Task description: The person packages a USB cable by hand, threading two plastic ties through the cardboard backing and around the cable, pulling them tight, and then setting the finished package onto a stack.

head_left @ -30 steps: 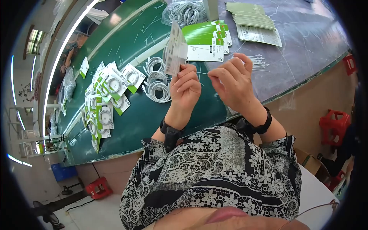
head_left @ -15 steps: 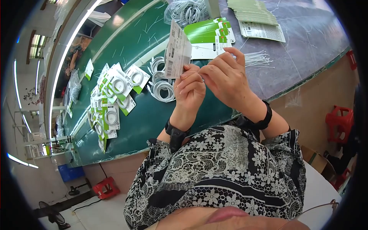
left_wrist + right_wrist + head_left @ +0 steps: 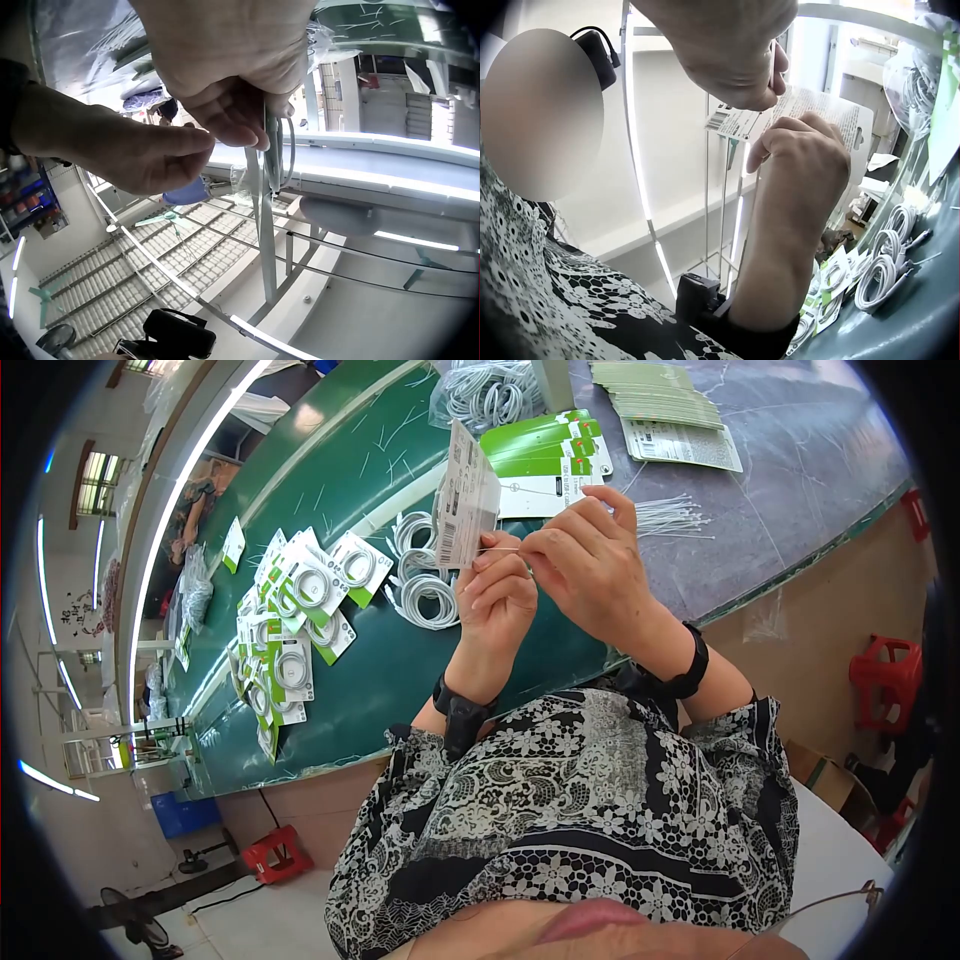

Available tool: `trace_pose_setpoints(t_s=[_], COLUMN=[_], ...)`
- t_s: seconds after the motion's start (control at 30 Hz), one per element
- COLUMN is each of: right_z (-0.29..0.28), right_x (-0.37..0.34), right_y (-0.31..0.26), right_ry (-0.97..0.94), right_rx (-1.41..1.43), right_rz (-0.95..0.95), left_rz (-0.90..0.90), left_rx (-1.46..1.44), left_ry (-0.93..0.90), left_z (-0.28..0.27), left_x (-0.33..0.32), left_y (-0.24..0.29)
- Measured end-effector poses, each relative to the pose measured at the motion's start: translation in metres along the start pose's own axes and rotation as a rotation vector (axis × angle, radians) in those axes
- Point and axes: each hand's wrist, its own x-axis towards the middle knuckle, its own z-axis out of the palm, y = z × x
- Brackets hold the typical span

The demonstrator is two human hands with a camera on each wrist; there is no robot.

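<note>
At eleven o'clock from my left hand (image 3: 497, 598), its pinched card (image 3: 462, 500) needs steadying; right hand (image 3: 600, 568), pinching thin tie (image 3: 503, 549), should draw gently.

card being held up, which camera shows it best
The right wrist view: the card shows its printed face and hang slot large, though the left hand hides part. The head view shows it smaller and slanted, barcode visible; the left wrist view, nearly edge-on.
</note>
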Motion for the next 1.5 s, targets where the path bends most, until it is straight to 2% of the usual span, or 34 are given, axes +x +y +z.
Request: trace_pose_setpoints(t_s=[0.57, 0.7, 0.8, 0.83, 0.93, 0.97, 1.03, 1.1, 1.13, 1.17, 1.23, 1.3, 1.4, 1.43, 1.47, 1.5], right_z=[-0.001, 0.007, 0.009, 0.009, 0.01, 0.01, 0.014, 0.02, 0.02, 0.018, 0.018, 0.016, 0.006, 0.004, -0.003, -0.009], right_x=[-0.003, 0.0, -0.002, -0.004, -0.012, -0.018, -0.032, -0.047, -0.051, -0.052, -0.055, -0.055, -0.049, -0.048, -0.042, -0.036], right_y=[-0.004, -0.005, 0.006, 0.013, 0.03, 0.034, 0.04, 0.045, 0.048, 0.05, 0.053, 0.058, 0.077, 0.076, 0.071, 0.066], right_ry=[-0.004, 0.015, -0.014, -0.044, -0.051, -0.024, -0.014, -0.035, -0.041, -0.05, -0.059, -0.074, 0.227, 0.229, 0.19, 0.151], right_rx=[0.005, 0.074, 0.144, 0.182, 0.245, 0.28, 0.305, 0.448, 0.516, 0.506, 0.428, 0.393, 0.859, 0.855, 0.764, 0.671], right_rz=[-0.01, -0.019, 0.01, 0.046, 0.083, 0.111, 0.135, 0.439, 0.594, 0.591, 0.468, 0.402, 0.773, 0.774, 0.693, 0.613], left_rz=[0.023, -0.066, 0.39, 0.39, 0.09, 0.096, 0.093, 0.088, 0.133, 0.179, 0.23, 0.345, 0.48, 0.553, 0.622, 0.611], left_rx=[0.005, 0.07, 0.623, 0.614, 0.805, 0.794, 0.926, 0.975, 1.019, 1.064, 1.099, 1.194, 1.318, 1.391, 1.464, 1.462], left_ry=[0.001, -0.049, 0.37, 0.354, 0.064, 0.041, 0.12, 0.152, 0.189, 0.229, 0.272, 0.205, 0.153, 0.135, 0.117, 0.116], left_z=[-0.002, -0.003, -0.003, -0.006, -0.024, -0.025, -0.031, -0.034, -0.031, -0.027, -0.028, -0.03, -0.029, -0.029, -0.029, -0.03], left_x=[-0.003, -0.001, 0.005, 0.005, 0.005, 0.006, 0.006, 0.006, 0.006, 0.006, 0.006, 0.007, 0.006, 0.005, 0.005, 0.005], left_y=[-0.003, -0.007, -0.022, -0.016, 0.023, 0.025, 0.024, 0.017, 0.009, 0.002, -0.001, 0.002, 0.002, 0.001, -0.001, -0.003])
